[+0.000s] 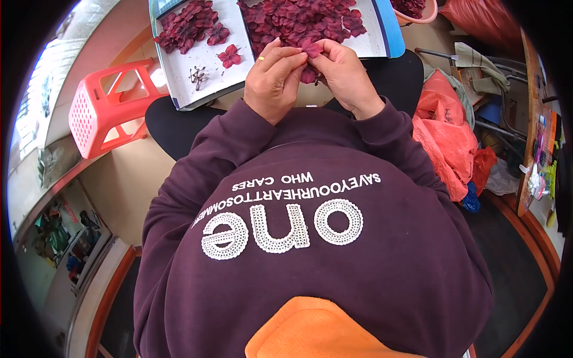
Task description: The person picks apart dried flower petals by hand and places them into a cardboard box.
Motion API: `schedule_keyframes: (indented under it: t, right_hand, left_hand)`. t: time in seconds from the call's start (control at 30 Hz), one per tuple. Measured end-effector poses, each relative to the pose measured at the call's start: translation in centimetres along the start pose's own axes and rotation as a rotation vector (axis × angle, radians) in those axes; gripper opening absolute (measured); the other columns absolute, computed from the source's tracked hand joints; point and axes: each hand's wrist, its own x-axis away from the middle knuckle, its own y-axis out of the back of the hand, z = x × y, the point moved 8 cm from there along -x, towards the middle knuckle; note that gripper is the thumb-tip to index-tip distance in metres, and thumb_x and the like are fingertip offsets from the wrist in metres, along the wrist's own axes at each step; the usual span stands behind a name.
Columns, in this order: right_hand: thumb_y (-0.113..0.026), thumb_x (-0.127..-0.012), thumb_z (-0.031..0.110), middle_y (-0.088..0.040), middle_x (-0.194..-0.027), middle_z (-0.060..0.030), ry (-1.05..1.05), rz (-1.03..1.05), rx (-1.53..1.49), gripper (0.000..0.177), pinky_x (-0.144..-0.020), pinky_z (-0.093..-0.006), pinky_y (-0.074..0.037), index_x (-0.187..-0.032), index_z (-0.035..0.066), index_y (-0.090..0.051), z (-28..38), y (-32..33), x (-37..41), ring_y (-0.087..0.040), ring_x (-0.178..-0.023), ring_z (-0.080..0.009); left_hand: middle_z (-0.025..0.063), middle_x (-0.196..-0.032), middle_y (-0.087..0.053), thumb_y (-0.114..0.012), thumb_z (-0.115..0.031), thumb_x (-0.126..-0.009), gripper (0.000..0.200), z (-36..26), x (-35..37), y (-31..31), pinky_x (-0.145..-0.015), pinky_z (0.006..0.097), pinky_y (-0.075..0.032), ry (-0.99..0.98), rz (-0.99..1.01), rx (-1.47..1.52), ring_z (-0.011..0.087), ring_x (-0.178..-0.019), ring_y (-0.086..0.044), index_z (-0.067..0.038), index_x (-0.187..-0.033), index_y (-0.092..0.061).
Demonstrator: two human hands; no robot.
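Both hands meet above the near edge of a shallow white tray point(224, 83), pinching a dark red artificial flower point(310, 49) between them. My left hand point(276, 74) is closed, fingertips on the flower's left side. My right hand point(346, 74) is closed too, thumb and forefinger on its right side. Another red petal piece point(308, 75) hangs just below the fingertips. Past the hands, a large heap of red flowers point(298, 24) fills the tray's right part. A smaller pile point(190, 27) lies at left, with a single flower point(229, 56) and a small bunch of dark stems point(199, 77).
A pink plastic stool point(95, 113) stands at left. Red plastic bags point(444, 131) lie on the right beside a metal frame. A pink basin point(424, 12) with more red flowers is at the upper right. The tray's blue edge point(391, 30) is near my right hand.
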Motion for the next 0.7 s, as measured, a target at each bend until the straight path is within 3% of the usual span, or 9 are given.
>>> schedule_keyframes:
  t: [0.07,0.2,0.37,0.53,0.57,0.7]
  right_hand:
    - [-0.051,-0.09,0.003,-0.058,-0.079,-0.0021,-0.014,0.006,-0.011,0.009,-0.057,-0.0153,-0.04,-0.096,0.002,-0.058,-0.3,0.0,0.0,-0.05,-0.064,-0.0062]
    - [-0.05,-0.084,0.0,-0.06,-0.075,-0.0061,0.321,-0.037,0.374,0.01,-0.054,-0.0248,-0.044,-0.09,0.001,-0.057,2.8,-0.5,0.5,-0.053,-0.06,-0.0128]
    - [-0.05,-0.083,-0.001,-0.061,-0.075,-0.0067,0.371,-0.053,0.484,0.011,-0.055,-0.0273,-0.044,-0.091,0.0,-0.057,3.6,-1.1,0.9,-0.053,-0.06,-0.0147]
    - [-0.049,-0.085,-0.003,-0.058,-0.078,-0.0016,0.623,-0.111,0.662,0.016,-0.057,-0.0203,-0.04,-0.097,0.004,-0.058,4.3,-1.7,1.4,-0.048,-0.062,-0.0071]
    - [-0.049,-0.085,-0.003,-0.058,-0.078,-0.0016,0.623,-0.114,0.661,0.016,-0.057,-0.0203,-0.04,-0.097,0.004,-0.058,4.3,-1.6,1.4,-0.048,-0.062,-0.0071]
    - [-0.05,-0.086,-0.001,-0.057,-0.076,-0.0014,0.247,-0.057,0.401,0.015,-0.056,-0.0207,-0.04,-0.098,0.004,-0.058,1.8,-0.8,0.2,-0.048,-0.064,-0.007]
  left_hand:
    - [0.0087,-0.099,-0.066,-0.064,0.005,-0.077,0.018,-0.1,0.0,0.0,-0.091,0.0316,-0.046,0.017,0.012,0.001,0.0239,-0.095,-0.062,-0.001,-0.093,-0.07]
    - [0.0077,-0.089,-0.066,-0.064,0.004,-0.073,0.016,0.0,-0.1,0.4,-0.093,0.034,-0.046,0.069,-0.027,0.074,0.0201,-0.079,-0.061,0.0,-0.089,-0.067]
    - [0.0082,-0.087,-0.066,-0.063,0.003,-0.075,0.014,0.8,0.1,0.6,-0.091,0.033,-0.047,0.159,-0.047,0.14,0.02,-0.079,-0.061,0.001,-0.089,-0.066]
    - [0.0085,-0.089,-0.066,-0.062,0.002,-0.077,0.014,1.3,0.3,0.3,-0.086,0.0314,-0.049,0.227,-0.02,0.146,0.0207,-0.078,-0.061,0.001,-0.09,-0.066]
    - [0.0085,-0.089,-0.066,-0.062,0.002,-0.077,0.014,1.3,0.3,0.2,-0.086,0.0314,-0.049,0.225,-0.018,0.146,0.0207,-0.078,-0.061,0.001,-0.09,-0.066]
    - [0.0088,-0.092,-0.065,-0.063,0.001,-0.077,0.014,1.9,0.7,-0.1,-0.082,0.0304,-0.049,0.289,-0.014,0.146,0.0219,-0.08,-0.061,0.001,-0.09,-0.066]
